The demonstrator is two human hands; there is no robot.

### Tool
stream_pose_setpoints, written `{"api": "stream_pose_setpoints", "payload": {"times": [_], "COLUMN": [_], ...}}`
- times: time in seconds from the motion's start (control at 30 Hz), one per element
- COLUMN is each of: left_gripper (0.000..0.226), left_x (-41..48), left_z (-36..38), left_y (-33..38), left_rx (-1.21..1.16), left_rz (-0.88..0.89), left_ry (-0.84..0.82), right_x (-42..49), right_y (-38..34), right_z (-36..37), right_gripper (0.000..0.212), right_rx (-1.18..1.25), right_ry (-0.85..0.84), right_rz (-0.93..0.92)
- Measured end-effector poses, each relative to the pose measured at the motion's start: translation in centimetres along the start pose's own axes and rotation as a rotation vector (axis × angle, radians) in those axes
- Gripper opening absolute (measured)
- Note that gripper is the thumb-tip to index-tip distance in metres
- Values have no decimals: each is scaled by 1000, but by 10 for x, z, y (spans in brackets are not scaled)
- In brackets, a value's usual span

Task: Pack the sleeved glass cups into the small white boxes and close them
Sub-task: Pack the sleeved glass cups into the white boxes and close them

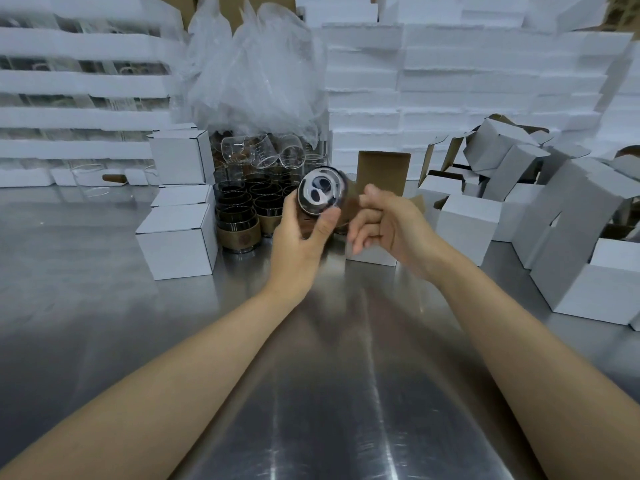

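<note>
— Where is the cup being packed?

— The round dark glass cup in a brown sleeve is up off the table, near the middle of the scene, tipped on its side with its thick clear base facing the camera.

— Who has it?

— The left hand grasps it from below, thumb pressed on the near rim of the base and fingers wrapped round the far side.

— And the other hand?

— The right hand is just to the right of the cup, fingers curled and thumb at the sleeve. It is blurred, so I cannot tell whether it grips the sleeve or only touches it.

— Where is the box?

— A small white cardboard box stands open just behind the right hand, with its brown inner flap upright.

— What else is around?

— To the left, a cluster of sleeved dark cups stands on the brushed steel table, with closed white boxes beside it. Clear bare glasses lie on top farther back, under crumpled plastic bags. A heap of open white boxes fills the right side.
</note>
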State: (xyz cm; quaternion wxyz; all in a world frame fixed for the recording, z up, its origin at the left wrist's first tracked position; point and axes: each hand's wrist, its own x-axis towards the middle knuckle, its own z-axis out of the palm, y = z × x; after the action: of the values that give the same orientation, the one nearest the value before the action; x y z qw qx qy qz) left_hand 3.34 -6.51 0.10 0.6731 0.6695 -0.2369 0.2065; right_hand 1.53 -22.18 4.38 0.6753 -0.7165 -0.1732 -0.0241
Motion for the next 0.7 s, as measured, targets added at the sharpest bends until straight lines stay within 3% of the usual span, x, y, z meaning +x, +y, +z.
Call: {"api": "stream_pose_setpoints", "payload": {"times": [0.1,0.47,0.7], "left_gripper": [67,86,109], "left_x": [3,-5,-6], "left_z": [-2,2,0], "left_y": [-2,10,9], "left_rx": [-45,26,26], "left_rz": [-73,-52,-90], "left_ry": [14,-283,-257], "right_x": [-3,-6,-12], "right_y": [-2,-23,-28], "right_z": [-1,14,14], "right_gripper": [22,28,11], "right_rx": [-74,-69,-106], "right_ry": [15,252,103], "right_rz": [-56,-273,-338]}}
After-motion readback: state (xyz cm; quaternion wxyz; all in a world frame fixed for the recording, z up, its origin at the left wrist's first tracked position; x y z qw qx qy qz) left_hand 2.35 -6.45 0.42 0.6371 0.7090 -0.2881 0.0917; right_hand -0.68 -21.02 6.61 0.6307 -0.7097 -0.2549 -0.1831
